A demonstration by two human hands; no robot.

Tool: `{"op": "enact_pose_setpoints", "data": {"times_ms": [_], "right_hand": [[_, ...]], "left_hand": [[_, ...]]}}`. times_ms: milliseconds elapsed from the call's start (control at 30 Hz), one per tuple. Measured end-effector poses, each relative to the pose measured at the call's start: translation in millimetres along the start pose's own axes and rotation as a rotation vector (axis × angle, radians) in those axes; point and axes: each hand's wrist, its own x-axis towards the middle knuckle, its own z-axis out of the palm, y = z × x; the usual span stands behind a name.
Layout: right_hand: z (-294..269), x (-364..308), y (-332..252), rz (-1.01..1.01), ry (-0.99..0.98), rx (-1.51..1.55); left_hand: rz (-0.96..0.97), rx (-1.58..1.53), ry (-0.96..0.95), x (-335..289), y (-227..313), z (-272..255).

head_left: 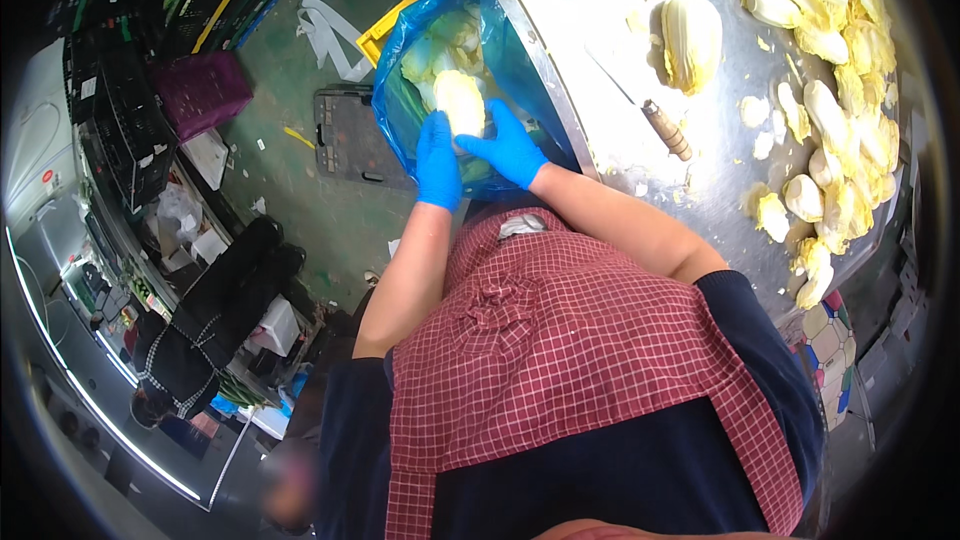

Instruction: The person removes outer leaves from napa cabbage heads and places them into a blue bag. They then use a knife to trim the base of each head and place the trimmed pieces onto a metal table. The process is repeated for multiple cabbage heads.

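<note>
My left hand (438,165) and my right hand (510,148), both in blue gloves, hold a pale yellow napa cabbage (459,102) between them. The left hand's fingers press along its near left side, and the right hand's along its lower right. Below the cabbage opens a blue plastic bag (404,28) with leaves and trimmings (462,38) inside. To the right, on the steel table (615,155), lies a knife (664,128) with a wooden handle. A whole napa cabbage (691,43) rests beyond the knife.
Many napa cabbages (826,120) are heaped along the table's right side, with loose leaf scraps among them. A yellow crate (374,44) edges the bag. A dark plastic crate (350,135) lies on the green floor. Another person (185,365) is at the left, near stacked black crates (115,145).
</note>
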Motion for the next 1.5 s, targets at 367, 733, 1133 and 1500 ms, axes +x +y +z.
{"op": "enact_pose_setpoints", "data": {"times_ms": [367, 733, 1133, 1500], "right_hand": [[-2.3, 4.2, 6.0, -0.042, -0.083, 0.053], [-3.2, 1.8, 5.4, -0.005, -0.177, 0.290], [-2.3, -2.9, -8.4, 0.070, -0.118, 0.399], [3.5, 8.3, 9.4, 0.049, -0.016, 0.203]], "left_hand": [[0.122, 0.282, -0.001, -11.5, 7.2, 8.3], [0.164, 0.205, -0.007, -9.2, -7.2, -2.4], [-0.101, -0.304, 0.156, -0.3, 3.8, 7.9], [0.054, 0.797, 0.164, 38.2, -38.9, -63.0]]}}
